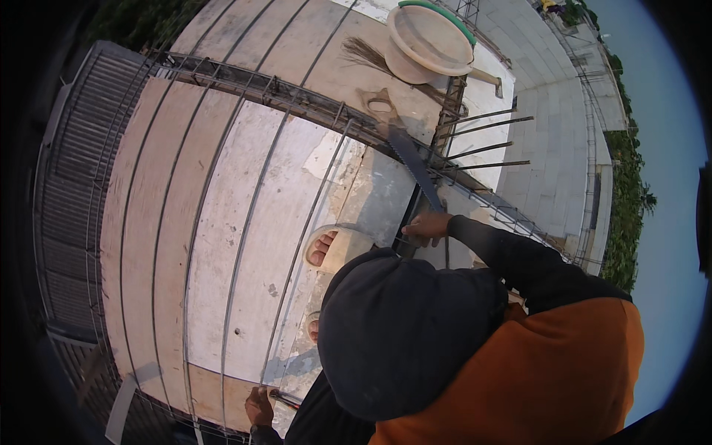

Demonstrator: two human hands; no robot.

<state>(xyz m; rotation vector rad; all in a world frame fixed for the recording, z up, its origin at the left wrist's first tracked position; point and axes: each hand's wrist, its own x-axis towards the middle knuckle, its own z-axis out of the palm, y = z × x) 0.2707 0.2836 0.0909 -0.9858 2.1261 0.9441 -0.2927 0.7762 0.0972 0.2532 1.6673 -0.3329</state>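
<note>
Neither of my hands is in view. Close in front, a co-worker in a dark cap [404, 334] and orange jacket [534, 371] squats, wearing open-toed sandals [345, 248]. This person's right hand [426, 228] is closed at the rebar beam near the saw's tip; what it grips is hidden. At the lower edge a hand [259, 406], apparently the co-worker's left, is closed at the end of a thin steel bar [268, 337]. Beside it lies a small tool [285, 400] with a dark and reddish handle, too small to name.
A handsaw [409, 156] lies across the rebar beam cage [274, 87]. Beyond it are a pale basin [426, 44], a twig brush [365, 53] and a hammer [489, 77]. Steel bars [489, 130] jut out at right. Long bars cross the formwork boards [245, 200]; corrugated roofing [89, 156] borders the left.
</note>
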